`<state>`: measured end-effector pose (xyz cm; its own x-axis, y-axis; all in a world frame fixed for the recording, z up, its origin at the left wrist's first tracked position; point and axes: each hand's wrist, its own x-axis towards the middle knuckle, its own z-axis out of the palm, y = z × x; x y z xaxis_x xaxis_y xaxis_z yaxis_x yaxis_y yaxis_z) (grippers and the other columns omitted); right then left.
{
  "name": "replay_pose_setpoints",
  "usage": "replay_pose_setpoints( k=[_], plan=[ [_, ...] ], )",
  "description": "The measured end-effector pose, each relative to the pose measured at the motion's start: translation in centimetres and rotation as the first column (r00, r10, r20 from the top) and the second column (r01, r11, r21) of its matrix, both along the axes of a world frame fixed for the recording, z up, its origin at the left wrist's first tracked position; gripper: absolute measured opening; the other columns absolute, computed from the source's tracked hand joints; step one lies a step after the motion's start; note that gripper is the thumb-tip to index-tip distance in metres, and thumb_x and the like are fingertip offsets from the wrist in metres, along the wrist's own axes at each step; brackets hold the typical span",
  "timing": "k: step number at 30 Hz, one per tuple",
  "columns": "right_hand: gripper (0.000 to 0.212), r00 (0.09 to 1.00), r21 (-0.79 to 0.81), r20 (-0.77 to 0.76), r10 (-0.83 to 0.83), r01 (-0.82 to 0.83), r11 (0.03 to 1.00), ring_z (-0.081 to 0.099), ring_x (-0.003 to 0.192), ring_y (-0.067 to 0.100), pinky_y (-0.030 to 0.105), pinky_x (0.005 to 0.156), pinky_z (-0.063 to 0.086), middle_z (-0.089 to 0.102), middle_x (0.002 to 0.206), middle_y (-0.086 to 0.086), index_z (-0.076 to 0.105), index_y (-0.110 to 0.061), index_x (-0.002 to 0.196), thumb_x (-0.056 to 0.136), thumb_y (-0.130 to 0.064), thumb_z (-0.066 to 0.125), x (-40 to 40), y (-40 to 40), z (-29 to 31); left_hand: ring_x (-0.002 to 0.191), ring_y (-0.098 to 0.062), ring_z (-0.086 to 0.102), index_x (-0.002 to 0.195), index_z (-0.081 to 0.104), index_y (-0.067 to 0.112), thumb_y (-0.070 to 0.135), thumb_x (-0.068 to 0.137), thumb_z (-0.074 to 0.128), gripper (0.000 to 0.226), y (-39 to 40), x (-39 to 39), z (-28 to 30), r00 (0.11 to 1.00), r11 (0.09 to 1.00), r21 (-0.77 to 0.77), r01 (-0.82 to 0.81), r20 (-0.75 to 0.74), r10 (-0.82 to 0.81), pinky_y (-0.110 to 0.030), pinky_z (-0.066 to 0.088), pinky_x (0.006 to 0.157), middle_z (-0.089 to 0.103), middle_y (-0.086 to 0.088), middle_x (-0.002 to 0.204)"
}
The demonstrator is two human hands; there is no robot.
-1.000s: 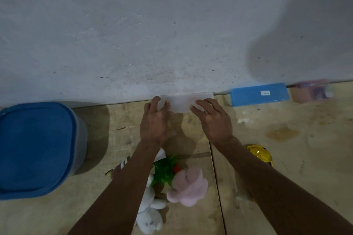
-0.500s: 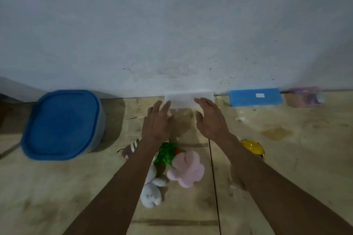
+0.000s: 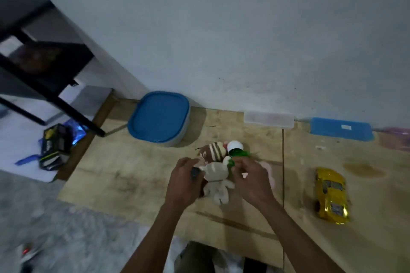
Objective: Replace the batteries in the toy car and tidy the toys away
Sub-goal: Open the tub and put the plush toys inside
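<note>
Left hand (image 3: 184, 180) and right hand (image 3: 250, 180), curled over plush toys (image 3: 216, 180)

Yellow toy car (image 3: 331, 196) upright on board; plush toys (image 3: 216, 176) heaped at centre.

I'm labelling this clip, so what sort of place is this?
Probably a room in a home, at floor level: small plush toys and a shiny yellow toy car lie on wooden boards against a plain white wall, beside a blue-lidded storage tub.
</note>
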<state>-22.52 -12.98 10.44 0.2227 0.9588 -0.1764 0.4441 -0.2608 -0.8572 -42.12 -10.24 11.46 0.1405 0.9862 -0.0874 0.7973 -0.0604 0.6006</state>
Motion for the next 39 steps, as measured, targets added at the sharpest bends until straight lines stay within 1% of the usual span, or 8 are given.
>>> replay_pose_setpoints(
  k=[7,12,16,20,22,27,31,39],
  plan=[
    [0.024,0.998,-0.026,-0.046,0.052,-0.053,0.998,0.065,0.097,0.013,0.024,0.084,0.051,0.07,0.102,-0.005,0.071,-0.018,0.109,0.093,-0.007,0.057,-8.9,5.0,0.6,0.107,-0.026,0.066,0.122,0.068,0.01,0.023,0.088,0.074,0.036,3.3,-9.2,-0.4,0.98,0.979,0.055,-0.198,0.015,0.197,-0.036,0.054,0.091,0.066,-0.011,0.122],
    [0.034,0.998,-0.086,-0.044,-0.034,0.03,0.996,0.062,0.099,0.014,0.022,0.082,0.046,0.068,0.111,0.001,0.062,-0.017,0.127,0.095,-0.01,0.057,-15.5,11.8,0.2,0.112,-0.033,0.061,0.127,0.061,0.004,0.021,0.092,0.068,0.039,11.4,-16.1,-0.3,0.955,0.954,0.061,-0.294,0.044,0.292,-0.037,0.049,0.092,0.063,-0.017,0.123],
    [0.052,0.995,-0.135,-0.008,-0.1,0.099,0.986,0.053,0.128,0.023,0.038,0.106,0.047,0.051,0.146,0.006,0.041,-0.016,0.149,0.099,-0.023,0.056,-19.5,16.8,-0.8,0.113,-0.042,0.057,0.127,0.056,-0.003,0.022,0.095,0.064,0.042,18.1,-20.0,-0.6,0.975,0.976,0.013,-0.217,0.048,0.216,-0.041,0.049,0.088,0.062,-0.025,0.122],
    [0.063,0.972,-0.197,-0.004,-0.235,0.229,0.953,0.047,0.134,0.029,0.044,0.105,0.047,0.041,0.152,0.004,0.026,-0.019,0.153,0.098,-0.021,0.055,-21.6,19.7,-1.3,0.127,-0.04,0.048,0.141,0.041,-0.003,0.023,0.099,0.057,0.052,22.9,-21.4,-1.4,0.977,0.97,-0.154,-0.19,0.071,0.202,-0.041,0.044,0.096,0.049,-0.026,0.139],
    [0.065,0.961,-0.244,-0.007,-0.277,0.267,0.932,0.044,0.136,0.029,0.045,0.108,0.045,0.037,0.155,0.006,0.022,-0.017,0.155,0.099,-0.021,0.054,-22.3,20.4,-1.7,0.119,-0.036,0.056,0.136,0.046,0.001,0.024,0.1,0.056,0.043,24.5,-21.6,-2.5,0.978,0.967,-0.214,-0.139,0.123,0.167,-0.035,0.047,0.085,0.056,-0.02,0.131],
    [0.068,0.941,-0.278,-0.002,-0.338,0.324,0.904,0.037,0.142,0.028,0.044,0.114,0.038,0.032,0.159,0.006,0.018,-0.016,0.156,0.099,-0.025,0.054,-23.3,20.8,-2.2,0.101,-0.024,0.062,0.121,0.056,0.009,0.019,0.099,0.057,0.025,25.2,-21.0,-3.7,0.946,0.952,-0.268,-0.149,0.241,0.216,-0.029,0.047,0.078,0.066,-0.007,0.112],
    [0.069,0.927,-0.247,-0.03,-0.374,0.356,0.901,0.033,0.144,0.022,0.028,0.111,0.031,0.029,0.159,0.001,0.018,-0.017,0.157,0.1,-0.02,0.055,-23.6,20.7,-1.8,0.113,-0.026,0.059,0.137,0.048,0.007,0.022,0.099,0.057,0.042,24.9,-20.9,-3.6,0.907,0.921,-0.339,-0.194,0.296,0.301,-0.037,0.052,0.093,0.061,-0.008,0.125],
    [0.056,0.906,-0.199,-0.079,-0.416,0.395,0.897,0.044,0.12,0.015,0.032,0.103,0.043,0.036,0.136,-0.004,0.034,-0.02,0.147,0.097,-0.011,0.057,-23.2,20.3,-1.5,0.107,-0.019,0.057,0.133,0.047,0.011,0.016,0.097,0.062,0.039,25.4,-20.6,-2.9,0.869,0.902,-0.35,-0.255,0.325,0.372,-0.033,0.052,0.087,0.059,-0.004,0.124]
  ],
)
